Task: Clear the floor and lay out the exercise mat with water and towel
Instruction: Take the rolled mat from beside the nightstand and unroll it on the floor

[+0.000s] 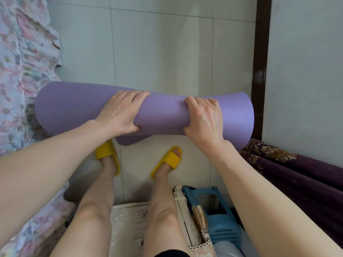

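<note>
**Rolled mat held over a narrow strip of floor**

Nearest the camera are two bare forearms, reaching forward over bare legs and a pair of yellow slippers (137, 160) planted on the tiles. The left hand (120, 114) and the right hand (204, 119) each have a closed grip around the purple exercise mat (163, 114), which is still rolled and held crosswise at about 12 o'clock from the feet, apparently above the floor (163, 52). A loose flap of it hangs down just ahead of the left slipper.

The risks, as I judge them, come from the tight space. The left end of the roll touches or overlaps the flowered bedspread (22, 71) at 9 o'clock, and the right end reaches the dark door frame (259, 52) at 3 o'clock, so the mat may snag or lie crooked when it is unrolled. The hanging flap could catch under a slipper. If one grip slackens, the roll could spring open unevenly.

The floor is pale, glossy tile, bare ahead toward 12 o'clock. A rolled purple patterned rug (289, 164) lies at 4 o'clock beside the wall. Behind the legs, at 6 o'clock, stand a cream cabinet (128, 219) with drawers and a blue plastic stool (219, 216). No water or towel is in view.
</note>
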